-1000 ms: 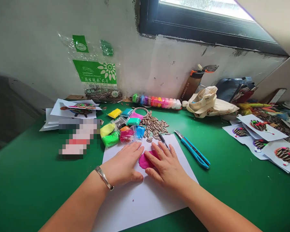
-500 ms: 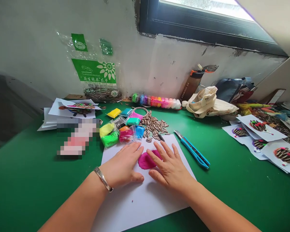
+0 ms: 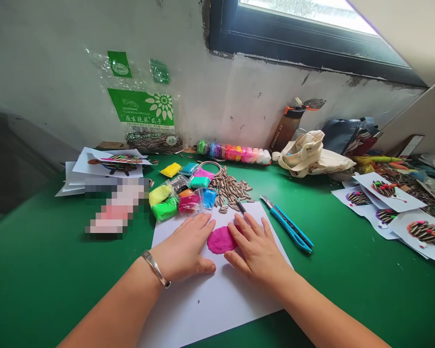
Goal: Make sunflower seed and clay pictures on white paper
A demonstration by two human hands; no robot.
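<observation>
A flattened magenta patch of modelling clay lies on a white sheet of paper. On its left, my left hand rests flat on the paper, fingers stretched out beside the clay. From the other side, the fingertips of my right hand reach the clay's right edge, fingers spread, partly covering it. Neither hand grips anything. Beyond the hands are small bags of coloured clay and a heap of striped sunflower seeds. A dark pen-like stick shows at the paper's top edge.
A blue utility knife, blade out, lies right of the paper. Papers with seed hedgehogs lie far right; more papers are stacked left. Along the wall stand a seed bag, a row of clay tubs, a bottle and a cloth bag.
My right hand has shifted slightly right, uncovering more of the clay. My left hand stays in place.
</observation>
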